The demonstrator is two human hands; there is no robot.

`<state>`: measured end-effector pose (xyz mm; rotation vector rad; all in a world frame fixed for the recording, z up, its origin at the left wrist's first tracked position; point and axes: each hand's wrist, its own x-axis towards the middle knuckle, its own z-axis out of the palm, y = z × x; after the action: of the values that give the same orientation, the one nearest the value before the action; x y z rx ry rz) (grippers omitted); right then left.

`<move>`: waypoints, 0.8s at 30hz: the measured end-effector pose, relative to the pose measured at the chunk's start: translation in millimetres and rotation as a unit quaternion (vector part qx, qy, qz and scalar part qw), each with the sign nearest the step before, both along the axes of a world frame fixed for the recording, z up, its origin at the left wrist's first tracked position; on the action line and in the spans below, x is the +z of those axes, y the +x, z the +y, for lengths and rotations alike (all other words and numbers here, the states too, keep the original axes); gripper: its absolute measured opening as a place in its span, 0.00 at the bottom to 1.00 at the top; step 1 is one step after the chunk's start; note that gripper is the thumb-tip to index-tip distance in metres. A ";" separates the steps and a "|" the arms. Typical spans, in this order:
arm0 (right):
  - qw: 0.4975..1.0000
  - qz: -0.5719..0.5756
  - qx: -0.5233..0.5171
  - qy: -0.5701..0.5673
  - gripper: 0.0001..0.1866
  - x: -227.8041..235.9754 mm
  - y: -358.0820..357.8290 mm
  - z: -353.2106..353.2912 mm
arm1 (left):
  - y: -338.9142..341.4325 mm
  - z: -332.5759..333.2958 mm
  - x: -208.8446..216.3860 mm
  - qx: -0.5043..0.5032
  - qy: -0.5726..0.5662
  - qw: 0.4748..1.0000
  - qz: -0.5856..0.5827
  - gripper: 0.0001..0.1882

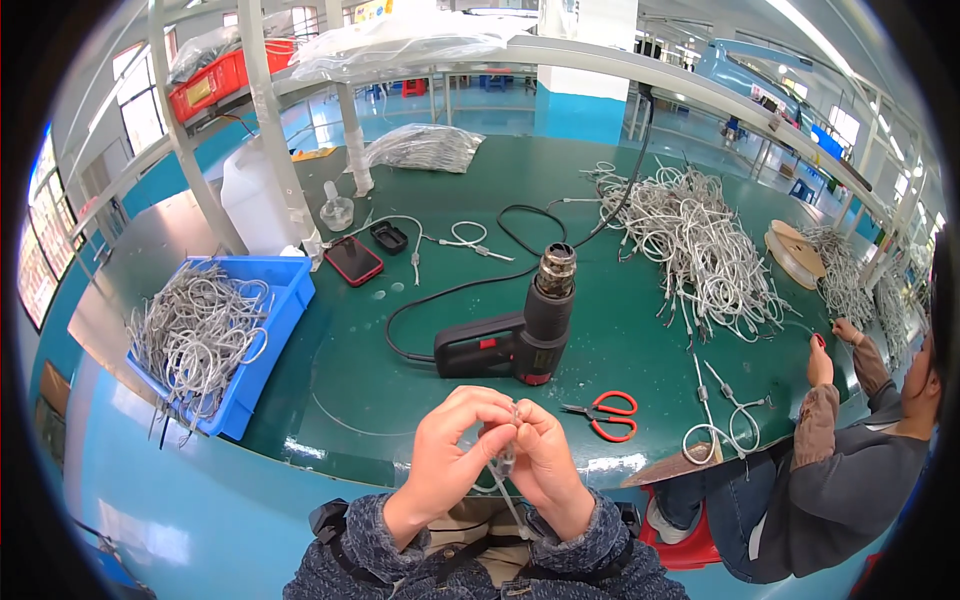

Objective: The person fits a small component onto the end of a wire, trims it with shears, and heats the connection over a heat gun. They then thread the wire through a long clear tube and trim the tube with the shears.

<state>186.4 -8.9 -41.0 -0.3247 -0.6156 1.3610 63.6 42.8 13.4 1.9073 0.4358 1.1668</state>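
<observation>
My left hand (452, 448) and my right hand (549, 468) meet in front of my body, at the near edge of the table. Both are closed, fingertips pinching a grey-white cable (513, 503) whose lower part hangs down between my wrists. The exact spot under the fingertips is mostly hidden. Just beyond my hands a black heat gun (545, 325) stands on the green table, its nozzle pointing up and its handle to the left. To the right of my hands lie small scissors (612, 416) with red-orange handles.
A blue bin (262, 350) full of cables sits at the left. A phone (353, 261) lies behind it, near a white jug (255, 200). A big cable heap (690, 235) and a spool (795, 252) occupy the right. A co-worker (850, 480) sits there. The heat gun's cord (405, 352) loops behind it.
</observation>
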 end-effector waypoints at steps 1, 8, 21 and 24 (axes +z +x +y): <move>0.999 -0.011 -0.035 0.008 0.13 4.1 -3.0 0.7 | 1.6 1.4 0.1 -0.012 -0.044 0.998 -0.032 0.04; 0.988 -0.094 -0.116 0.028 0.14 -10.2 42.5 -2.9 | -6.4 22.1 32.2 -0.014 -0.176 0.983 -0.051 0.04; 0.958 -0.178 -0.161 -0.154 0.10 -52.2 75.1 -22.5 | 57.8 114.5 52.9 0.102 0.179 0.978 0.033 0.03; 0.937 -0.224 -0.163 -0.216 0.09 -43.5 65.3 -27.8 | 67.0 123.7 49.0 0.111 0.208 0.972 0.023 0.04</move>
<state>251.7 -36.7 -84.5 -1.0685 -0.5957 1.0921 130.6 166.5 62.4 2.2930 0.4672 1.4506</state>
